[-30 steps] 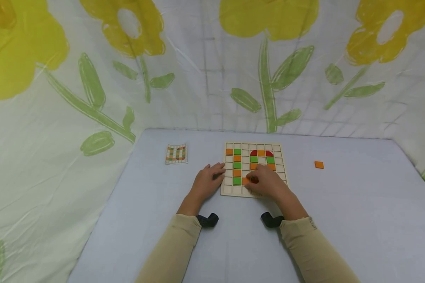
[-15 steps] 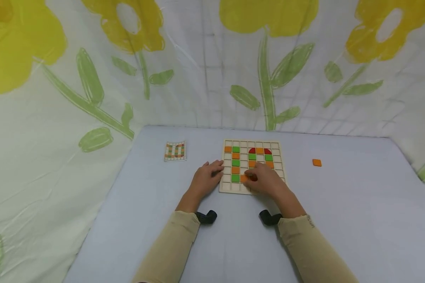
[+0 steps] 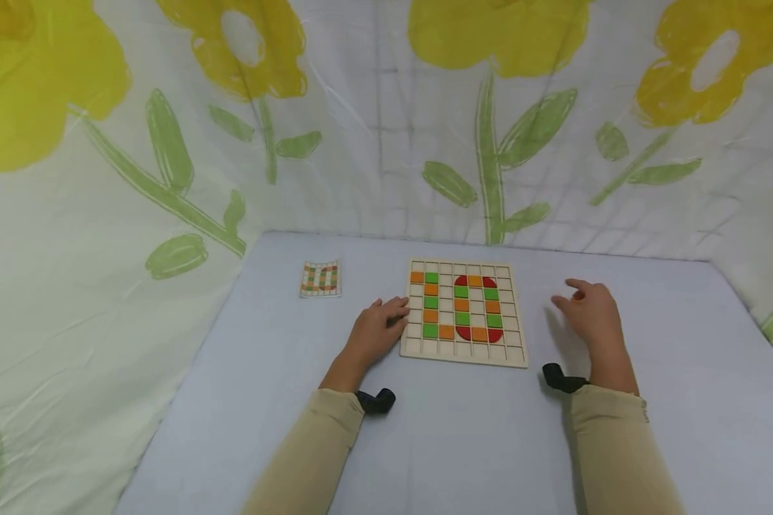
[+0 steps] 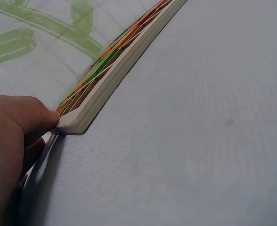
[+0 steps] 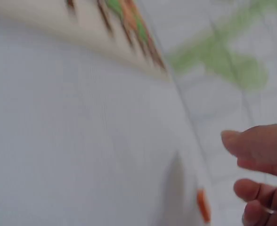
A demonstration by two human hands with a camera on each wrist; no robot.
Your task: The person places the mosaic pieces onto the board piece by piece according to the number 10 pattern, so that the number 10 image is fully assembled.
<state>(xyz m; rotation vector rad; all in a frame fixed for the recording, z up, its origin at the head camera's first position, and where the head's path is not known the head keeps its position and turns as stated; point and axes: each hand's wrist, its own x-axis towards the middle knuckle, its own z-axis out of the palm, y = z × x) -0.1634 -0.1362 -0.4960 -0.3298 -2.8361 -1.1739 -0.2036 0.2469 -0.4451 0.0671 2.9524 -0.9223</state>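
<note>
A wooden grid board (image 3: 483, 354) holds orange, green and red tiles that form the figure 10. My left hand (image 3: 373, 332) rests at the board's left edge, its thumb (image 4: 39, 117) touching the corner in the left wrist view. Right of the board, my right hand (image 3: 595, 315) hovers above the table, thumb and index finger apart and holding nothing. A loose orange tile (image 5: 203, 205) lies on the table below that hand in the right wrist view; in the head view the hand hides it.
A small pattern card (image 3: 321, 279) showing a coloured grid lies on the white table (image 3: 438, 443), left of the board. Behind the table hangs a white cloth (image 3: 361, 193) printed with yellow flowers. Each wrist wears a black camera mount (image 3: 376, 402).
My right hand has left the lower part of the board and moved right, over the loose orange tile. The zero's lower tiles now show. My left hand has stayed at the board's edge.
</note>
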